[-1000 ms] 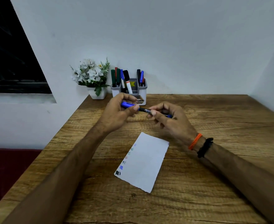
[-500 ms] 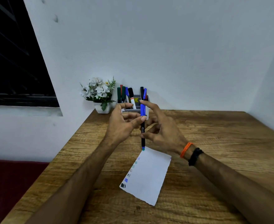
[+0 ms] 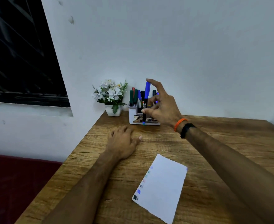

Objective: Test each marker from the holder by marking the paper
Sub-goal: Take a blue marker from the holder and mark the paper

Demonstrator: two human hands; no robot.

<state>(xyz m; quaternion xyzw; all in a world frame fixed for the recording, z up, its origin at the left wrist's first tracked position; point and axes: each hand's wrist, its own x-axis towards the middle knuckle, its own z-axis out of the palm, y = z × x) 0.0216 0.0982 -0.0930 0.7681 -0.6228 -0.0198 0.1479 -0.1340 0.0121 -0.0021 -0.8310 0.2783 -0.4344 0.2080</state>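
The paper near the desk's front edge is already carrying about seven swatches (upper ones faint), and the right hand is gripping a blue marker upright, seemingly capped, before the back-edge holder, while the left hand is resting empty.

Right hand raised at the end of a forearm stretched forward and up from the lower right, index finger extended upward, thumb and remaining fingers curled into a grip on something slim held upright; orange band and black band round that wrist. Left hand lying palm down, flat and relaxed, fingers loosely bent and holding nothing, thumb pointing toward the right. Left forearm running in from the lower left, both arms bare, the two hands well apart with the right one higher.
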